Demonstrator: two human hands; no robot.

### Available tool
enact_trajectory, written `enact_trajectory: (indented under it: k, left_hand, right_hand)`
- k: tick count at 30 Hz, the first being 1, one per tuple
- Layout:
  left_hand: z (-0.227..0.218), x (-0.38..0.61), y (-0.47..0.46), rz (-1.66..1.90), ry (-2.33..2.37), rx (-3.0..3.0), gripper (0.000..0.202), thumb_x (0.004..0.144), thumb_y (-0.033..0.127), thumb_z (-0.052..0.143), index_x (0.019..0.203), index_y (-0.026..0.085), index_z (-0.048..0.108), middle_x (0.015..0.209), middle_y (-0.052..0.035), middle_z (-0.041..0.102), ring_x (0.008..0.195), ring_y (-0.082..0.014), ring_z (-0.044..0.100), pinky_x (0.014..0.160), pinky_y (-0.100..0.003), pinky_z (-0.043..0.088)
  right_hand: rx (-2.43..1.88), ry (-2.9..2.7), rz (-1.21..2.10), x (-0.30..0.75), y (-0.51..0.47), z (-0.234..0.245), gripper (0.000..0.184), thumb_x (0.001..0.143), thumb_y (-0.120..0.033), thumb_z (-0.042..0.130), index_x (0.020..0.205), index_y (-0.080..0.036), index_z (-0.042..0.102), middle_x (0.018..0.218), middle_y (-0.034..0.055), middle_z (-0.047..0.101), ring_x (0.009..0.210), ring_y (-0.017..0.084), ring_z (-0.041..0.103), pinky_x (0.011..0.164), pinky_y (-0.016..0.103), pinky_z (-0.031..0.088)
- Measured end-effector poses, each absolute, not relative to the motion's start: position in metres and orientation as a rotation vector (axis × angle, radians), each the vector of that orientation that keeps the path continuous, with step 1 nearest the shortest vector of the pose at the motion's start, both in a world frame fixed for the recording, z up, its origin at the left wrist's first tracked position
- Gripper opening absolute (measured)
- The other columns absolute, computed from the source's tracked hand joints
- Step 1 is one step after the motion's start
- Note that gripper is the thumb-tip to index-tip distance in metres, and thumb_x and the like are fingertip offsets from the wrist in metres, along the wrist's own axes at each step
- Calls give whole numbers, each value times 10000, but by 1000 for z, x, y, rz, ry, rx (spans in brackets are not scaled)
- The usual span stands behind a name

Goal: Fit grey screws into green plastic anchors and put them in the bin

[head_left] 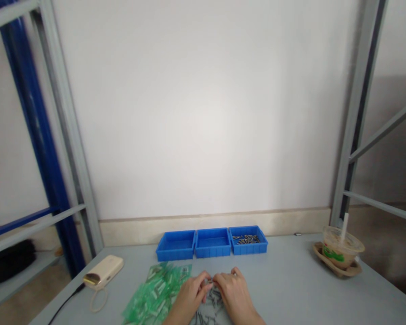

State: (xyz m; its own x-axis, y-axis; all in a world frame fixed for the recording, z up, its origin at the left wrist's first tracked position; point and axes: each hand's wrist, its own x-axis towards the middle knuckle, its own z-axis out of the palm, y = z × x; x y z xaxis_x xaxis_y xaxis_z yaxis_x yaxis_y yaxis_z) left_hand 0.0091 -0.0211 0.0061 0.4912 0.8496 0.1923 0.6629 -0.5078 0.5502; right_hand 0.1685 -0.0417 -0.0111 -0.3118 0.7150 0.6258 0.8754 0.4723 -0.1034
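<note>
My left hand (pixel 191 292) and my right hand (pixel 232 289) meet fingertip to fingertip just above the grey table. Both are closed in a pinch, and whatever sits between the fingers is too small to make out. Beneath and between them lie loose metal screws (pixel 215 298), partly hidden by my hands. Left of my left hand is a heap of green plastic bags (pixel 155 295) with small pale pieces showing through. Behind the hands stand three blue trays in a row: the left tray (pixel 176 232), the middle tray (pixel 212 253) and the right tray (pixel 250 249), which holds metal screws (pixel 246 239).
A cream power bank (pixel 110 268) with a black cable (pixel 66 300) lies at the left. At the right, a plastic cup (pixel 341 248) with a straw sits in a cardboard holder (pixel 338 270). A small metal piece (pixel 297 234) rests near the wall. Metal posts flank the table (pixel 291 289).
</note>
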Motion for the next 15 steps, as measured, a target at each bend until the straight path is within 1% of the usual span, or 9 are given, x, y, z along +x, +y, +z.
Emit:
enact_trajectory:
  k: [2, 4, 6, 8, 10, 12, 15]
  left_hand:
    - [5, 9, -21, 620, 1246, 2332, 230, 872, 305, 374, 820, 188, 566, 559, 40, 597, 608, -125, 570, 639, -184, 373]
    - [4, 10, -20, 621, 1272, 2341, 288, 880, 293, 342, 721, 185, 557, 548, 32, 592, 597, -124, 565, 634, -186, 370]
    - [5, 10, -20, 632, 1294, 2348, 347, 890, 294, 306, 661, 181, 541, 537, 24, 585, 583, -125, 557, 625, -191, 366]
    - [7, 10, -21, 652, 1312, 2345, 380, 895, 303, 281, 637, 177, 530, 533, 17, 581, 578, -128, 554, 620, -198, 364]
    - [8, 11, -22, 651, 1320, 2339, 394, 896, 316, 274, 624, 176, 522, 528, 14, 575, 577, -130, 552, 619, -203, 365]
    - [9, 11, -23, 643, 1319, 2335, 398, 897, 329, 270, 632, 175, 524, 530, 14, 573, 580, -131, 552, 624, -206, 369]
    - [9, 12, -23, 638, 1301, 2310, 326, 893, 337, 292, 780, 180, 555, 529, 28, 574, 583, -133, 559, 637, -205, 377]
  right_hand:
    - [-1305, -2109, -335, 168, -41, -13, 177, 822, -63, 436, 741, -207, 502, 631, -43, 594, 567, 126, 551, 662, 281, 235]
    - [-1292, -2107, -325, 167, -40, -15, 178, 819, -58, 431, 754, -208, 500, 633, -46, 589, 567, 128, 551, 671, 282, 240]
    - [-1279, -2100, -312, 166, -39, -15, 164, 822, -64, 433, 804, -212, 502, 653, -49, 592, 583, 129, 557, 686, 283, 246]
    - [-1258, -2095, -310, 165, -40, -14, 163, 827, -69, 434, 846, -216, 502, 680, -48, 598, 607, 129, 563, 701, 283, 251]
    - [-1236, -2087, -316, 166, -40, -13, 165, 828, -69, 434, 831, -217, 506, 694, -48, 601, 623, 125, 562, 712, 281, 253]
    - [-1225, -2076, -320, 167, -40, -14, 171, 827, -66, 433, 786, -215, 510, 687, -49, 598, 629, 121, 559, 714, 279, 253]
    - [-1240, -2053, -328, 168, -38, -16, 180, 815, -58, 436, 779, -218, 510, 685, -49, 598, 641, 124, 558, 718, 280, 254]
